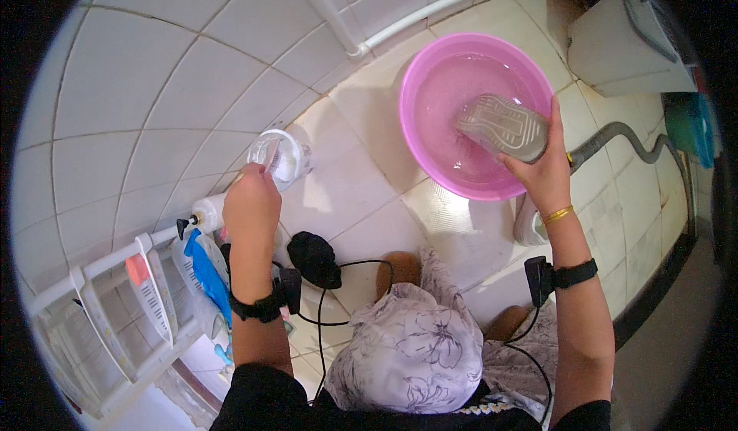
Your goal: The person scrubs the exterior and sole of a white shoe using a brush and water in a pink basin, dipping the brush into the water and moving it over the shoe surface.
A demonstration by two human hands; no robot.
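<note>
My right hand (543, 168) grips one end of a shoe (504, 128), its pale grey patterned sole turned up. The shoe is over the pink plastic basin (408, 125), which holds water; how much of its far end is submerged I cannot tell. At the left, my left hand (252, 197) is closed around the handle of a brush (271, 154). The brush head reaches into a small clear plastic tub (301, 154) with white contents, and my fist hides part of the handle. Another light shoe (527, 223) stands on the floor below the basin's right side, partly behind my right hand.
A white rack (115, 261) stands along the tiled wall at left. A black cloth-like bundle (314, 258) lies near my feet, beside dark cables. A grey hose (611, 128) runs right of the basin towards a white bin (611, 56). A white pipe (426, 10) follows the wall.
</note>
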